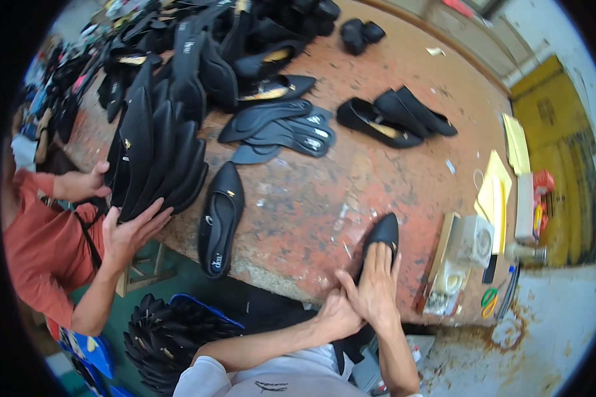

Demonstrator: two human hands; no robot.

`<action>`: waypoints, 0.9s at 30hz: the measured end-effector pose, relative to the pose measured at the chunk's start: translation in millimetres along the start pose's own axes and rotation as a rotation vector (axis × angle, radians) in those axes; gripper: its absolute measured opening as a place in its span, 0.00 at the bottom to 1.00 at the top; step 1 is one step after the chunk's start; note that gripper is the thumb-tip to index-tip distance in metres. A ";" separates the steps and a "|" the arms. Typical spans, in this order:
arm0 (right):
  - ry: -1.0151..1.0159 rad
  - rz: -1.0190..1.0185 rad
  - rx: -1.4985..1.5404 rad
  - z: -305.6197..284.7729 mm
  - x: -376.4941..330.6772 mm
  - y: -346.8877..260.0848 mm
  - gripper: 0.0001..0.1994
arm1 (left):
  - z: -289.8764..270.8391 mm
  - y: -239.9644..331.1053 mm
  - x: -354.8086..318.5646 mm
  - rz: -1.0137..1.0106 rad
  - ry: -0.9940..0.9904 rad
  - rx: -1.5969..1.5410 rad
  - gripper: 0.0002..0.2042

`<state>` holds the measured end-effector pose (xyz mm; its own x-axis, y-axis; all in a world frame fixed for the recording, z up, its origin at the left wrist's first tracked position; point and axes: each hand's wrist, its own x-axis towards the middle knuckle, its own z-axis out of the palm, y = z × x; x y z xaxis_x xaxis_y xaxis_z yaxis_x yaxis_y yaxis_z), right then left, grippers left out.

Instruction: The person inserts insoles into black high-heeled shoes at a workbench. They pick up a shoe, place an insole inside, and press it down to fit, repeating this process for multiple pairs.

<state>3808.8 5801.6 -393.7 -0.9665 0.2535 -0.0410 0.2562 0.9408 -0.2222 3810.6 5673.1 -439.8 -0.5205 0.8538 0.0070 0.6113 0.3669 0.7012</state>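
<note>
A black pointed flat shoe (382, 231) with a small gold ornament lies near the table's front edge, its toe pointing away from me. My right hand (377, 284) has its stretched fingers inside the shoe's opening, the thumb spread to the left. My left hand (341, 316) is closed at the heel end, which the hands mostly hide. To the left, a matching finished-looking flat shoe (220, 221) lies with its insole showing. Beyond it is a loose pile of black insoles (281, 132).
At left, a co-worker in a red shirt (43, 238) holds a stack of black shoe uppers (155, 155). More black shoes (394, 119) lie farther back. On the right stand a tray with a tape roll (451, 281), scissors (489, 301) and yellow paper (495, 188). A heap of black shoes (162, 344) sits below the table.
</note>
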 end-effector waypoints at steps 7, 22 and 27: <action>-0.169 0.229 -0.014 7.1 34.4 3.5 0.48 | -25.5 11.0 8.2 -0.047 -0.208 0.039 0.23; -0.492 0.360 2.091 25.6 296.1 -140.9 0.47 | -192.3 -92.4 -114.0 -0.386 0.701 0.481 0.21; -0.344 0.460 2.239 37.5 322.8 -143.5 0.39 | -163.7 -81.0 -103.5 -0.462 0.760 0.350 0.28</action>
<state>3459.4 5739.9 -411.6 -0.8984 0.0406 -0.4372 0.2005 -0.8480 -0.4907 3717.4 5494.6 -380.6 -0.9275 0.1746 0.3305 0.3285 0.8025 0.4980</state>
